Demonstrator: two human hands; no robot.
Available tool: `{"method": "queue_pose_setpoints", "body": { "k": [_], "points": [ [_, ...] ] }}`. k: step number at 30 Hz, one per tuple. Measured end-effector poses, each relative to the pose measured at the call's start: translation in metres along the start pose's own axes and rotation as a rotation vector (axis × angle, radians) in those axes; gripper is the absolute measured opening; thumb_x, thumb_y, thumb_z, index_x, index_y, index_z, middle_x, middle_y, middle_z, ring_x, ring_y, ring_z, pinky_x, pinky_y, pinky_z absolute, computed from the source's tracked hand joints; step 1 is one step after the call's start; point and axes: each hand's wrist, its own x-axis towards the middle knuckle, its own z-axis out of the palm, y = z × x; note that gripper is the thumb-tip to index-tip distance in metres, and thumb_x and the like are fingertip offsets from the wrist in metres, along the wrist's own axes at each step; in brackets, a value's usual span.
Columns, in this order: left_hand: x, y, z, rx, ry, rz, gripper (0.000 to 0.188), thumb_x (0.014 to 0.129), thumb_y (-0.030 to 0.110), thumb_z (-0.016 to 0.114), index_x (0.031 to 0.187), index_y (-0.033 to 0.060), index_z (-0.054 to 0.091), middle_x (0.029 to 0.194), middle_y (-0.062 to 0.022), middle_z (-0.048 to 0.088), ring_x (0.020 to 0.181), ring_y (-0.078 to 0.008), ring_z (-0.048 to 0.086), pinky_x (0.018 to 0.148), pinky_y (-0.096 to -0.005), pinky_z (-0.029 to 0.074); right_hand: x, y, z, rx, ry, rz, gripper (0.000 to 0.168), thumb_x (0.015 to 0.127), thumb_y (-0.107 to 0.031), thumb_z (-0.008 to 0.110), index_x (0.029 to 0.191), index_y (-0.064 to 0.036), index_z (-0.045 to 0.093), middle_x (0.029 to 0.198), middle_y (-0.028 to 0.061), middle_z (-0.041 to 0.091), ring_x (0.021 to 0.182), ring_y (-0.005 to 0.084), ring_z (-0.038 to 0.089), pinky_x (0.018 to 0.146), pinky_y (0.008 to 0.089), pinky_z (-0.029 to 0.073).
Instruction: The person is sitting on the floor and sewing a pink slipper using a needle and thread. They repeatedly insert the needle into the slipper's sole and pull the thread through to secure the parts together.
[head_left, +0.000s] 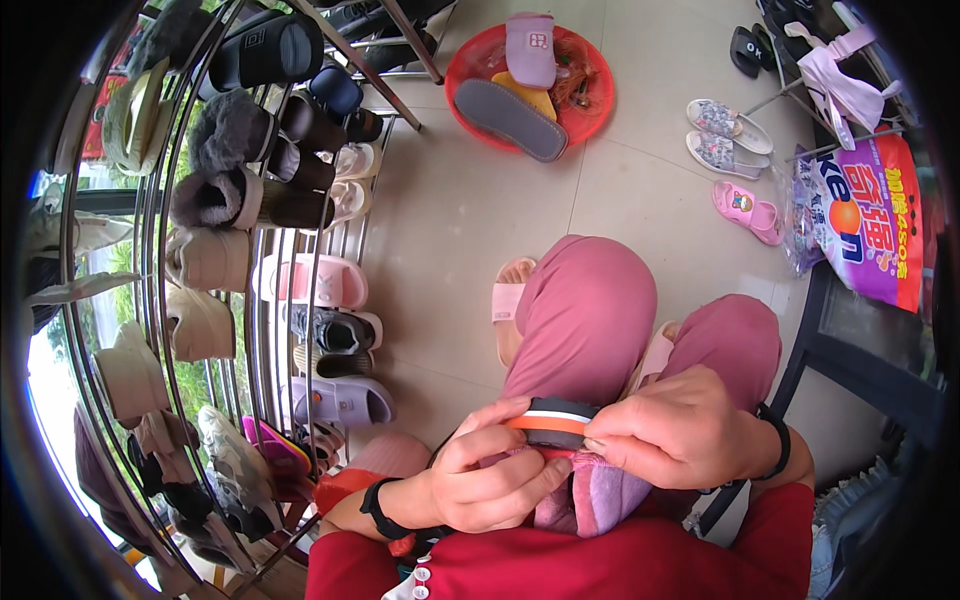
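Over my lap I hold a plush slipper with both hands. Its sole edge (553, 424), striped black, white and orange, is turned towards my knees, and the pink and lilac plush upper (611, 491) is nearer my body. My left hand (487, 466) grips the left end of the sole, fingers curled over the plush. With thumb and forefinger, my right hand (667, 431) pinches the right end where sole meets upper. Whether anything thin sits between those fingertips cannot be made out. The slipper's inside is mostly hidden.
A red basin (609, 101) on the tiled floor holds a lilac slipper (530, 64), a grey sole (510, 120), a yellow piece and tangled orange thread. Left stands a metal shoe rack (155, 247) with several shoes. Patterned shoes (727, 154), a pink slipper (746, 211) and a printed bag (862, 225) are right.
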Motion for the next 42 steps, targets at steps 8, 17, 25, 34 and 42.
{"method": "queue_pose_setpoints", "body": {
  "k": [8,17,25,34,42],
  "points": [
    [-0.0022,-0.0018,0.0014,-0.021,0.035,0.009,0.034,0.062,0.002,0.064,0.095,0.0052,0.072,0.086,-0.0017,0.054,0.087,-0.0199,0.051,0.09,-0.0464,0.055,0.004,0.0006,-0.0013,-0.011,-0.032,-0.024,0.01,0.081,-0.007,0.068,0.087,-0.005,0.061,0.061,0.0053,0.056,0.051,0.02,0.058,0.044,0.0315,0.044],
    [-0.0013,-0.0017,0.0016,-0.004,0.037,0.018,0.036,0.06,0.004,0.064,0.095,0.006,0.072,0.087,-0.0017,0.054,0.086,-0.0199,0.051,0.09,-0.0441,0.056,0.0034,-0.0018,0.0,-0.042,-0.025,-0.046,0.009,0.08,-0.006,0.068,0.085,-0.004,0.061,0.059,0.0042,0.054,0.049,0.0184,0.056,0.042,0.0314,0.042],
    [-0.0001,-0.0011,0.0024,0.019,0.043,0.013,0.035,0.059,0.006,0.064,0.093,0.0068,0.073,0.085,-0.0016,0.054,0.085,-0.0198,0.052,0.089,-0.0433,0.057,0.0015,-0.0008,0.0001,-0.053,-0.031,-0.064,0.01,0.078,-0.004,0.067,0.085,-0.003,0.06,0.06,0.0041,0.053,0.049,0.0176,0.056,0.042,0.031,0.042],
    [0.0018,0.0001,0.0039,0.028,0.056,0.009,0.032,0.059,0.005,0.065,0.09,0.0069,0.073,0.083,-0.0012,0.055,0.084,-0.0193,0.052,0.089,-0.0433,0.057,-0.0002,-0.001,0.0002,-0.079,-0.037,-0.087,0.011,0.076,-0.003,0.066,0.085,-0.004,0.06,0.06,0.0031,0.052,0.05,0.0167,0.056,0.042,0.0305,0.042],
    [0.0048,-0.0003,0.0035,0.041,0.047,0.011,0.029,0.06,0.003,0.066,0.088,0.007,0.073,0.083,-0.001,0.056,0.083,-0.019,0.053,0.087,-0.0422,0.058,-0.0001,-0.0008,-0.0003,-0.097,-0.023,-0.094,0.012,0.076,-0.003,0.067,0.086,-0.003,0.059,0.06,0.003,0.051,0.049,0.0164,0.054,0.042,0.0302,0.041]
  ]
}}
